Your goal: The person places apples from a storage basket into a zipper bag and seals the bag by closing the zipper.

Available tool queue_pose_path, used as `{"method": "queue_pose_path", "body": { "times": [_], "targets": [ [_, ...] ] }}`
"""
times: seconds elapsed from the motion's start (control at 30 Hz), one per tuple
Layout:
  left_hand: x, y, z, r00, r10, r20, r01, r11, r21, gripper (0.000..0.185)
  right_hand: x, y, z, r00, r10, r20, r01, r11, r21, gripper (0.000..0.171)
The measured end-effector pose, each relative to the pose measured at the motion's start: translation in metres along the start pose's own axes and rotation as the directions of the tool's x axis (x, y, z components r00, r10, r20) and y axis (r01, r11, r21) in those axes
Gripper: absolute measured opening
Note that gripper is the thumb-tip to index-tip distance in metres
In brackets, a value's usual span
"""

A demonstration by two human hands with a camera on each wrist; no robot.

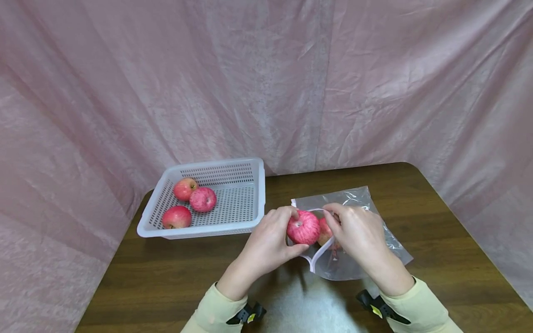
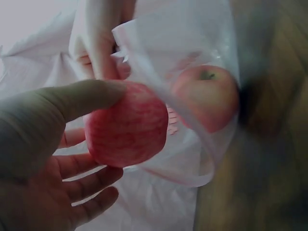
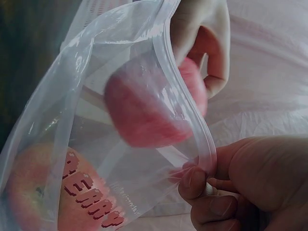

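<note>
- Left hand (image 1: 266,240) cups a red apple (image 1: 303,227) at the bag (image 1: 354,259) mouth, above the table (image 1: 166,277).
- Right hand (image 1: 358,236) pinches the bag's rim open.
- Apple looks firm, smooth, bruisable; the bag is flimsy, so it's best held by its stiffer rim.

You're holding a red apple (image 1: 303,227) in your left hand (image 1: 266,243) right at the mouth of the clear zip bag (image 1: 358,240), while your right hand (image 1: 358,233) is pinching the bag's rim open. Another apple (image 1: 324,232) is already sitting inside. Over on the worktop (image 1: 437,231), the white basket (image 1: 233,185) is holding three more apples (image 1: 189,201).
</note>
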State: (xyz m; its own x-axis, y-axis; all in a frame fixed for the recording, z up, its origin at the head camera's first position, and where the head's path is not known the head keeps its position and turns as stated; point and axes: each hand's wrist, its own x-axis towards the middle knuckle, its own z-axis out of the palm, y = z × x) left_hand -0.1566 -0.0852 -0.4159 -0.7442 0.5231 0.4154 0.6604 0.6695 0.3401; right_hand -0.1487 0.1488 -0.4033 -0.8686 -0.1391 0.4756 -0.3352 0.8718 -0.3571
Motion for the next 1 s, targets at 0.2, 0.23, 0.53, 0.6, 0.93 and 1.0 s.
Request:
{"method": "queue_pose_path", "body": {
  "times": [0.2, 0.23, 0.53, 0.6, 0.93, 1.0],
  "targets": [
    [-0.001, 0.005, 0.013, 1.0, 0.015, 0.0, -0.015, 0.992, 0.127, 0.071, 0.0, -0.001, -0.001, 1.0, -0.005, 0.0, 0.005, 1.0, 0.003, 0.014],
    [-0.001, 0.006, 0.014, 1.0, 0.018, -0.003, -0.017, 0.989, 0.145, 0.07, 0.0, -0.001, -0.001, 1.0, -0.007, -0.002, 0.007, 1.0, 0.003, 0.014],
    [-0.003, 0.012, 0.019, 0.997, 0.057, -0.055, -0.041, 0.965, 0.259, 0.066, 0.001, -0.001, -0.002, 1.0, -0.013, -0.006, 0.013, 1.0, 0.004, 0.015],
    [-0.003, 0.014, 0.019, 0.995, 0.07, -0.073, -0.047, 0.959, 0.28, 0.065, 0.001, -0.001, -0.002, 1.0, -0.011, -0.003, 0.011, 1.0, 0.006, 0.015],
    [-0.007, 0.02, 0.023, 0.997, 0.058, -0.045, -0.04, 0.943, 0.329, 0.066, 0.001, -0.001, -0.002, 1.0, 0.002, 0.004, -0.002, 1.0, -0.019, 0.014],
    [-0.007, 0.02, 0.026, 0.998, 0.054, -0.028, -0.041, 0.941, 0.335, 0.066, 0.0, -0.002, -0.003, 1.0, 0.003, 0.004, -0.003, 1.0, -0.017, 0.014]
  ]
}}
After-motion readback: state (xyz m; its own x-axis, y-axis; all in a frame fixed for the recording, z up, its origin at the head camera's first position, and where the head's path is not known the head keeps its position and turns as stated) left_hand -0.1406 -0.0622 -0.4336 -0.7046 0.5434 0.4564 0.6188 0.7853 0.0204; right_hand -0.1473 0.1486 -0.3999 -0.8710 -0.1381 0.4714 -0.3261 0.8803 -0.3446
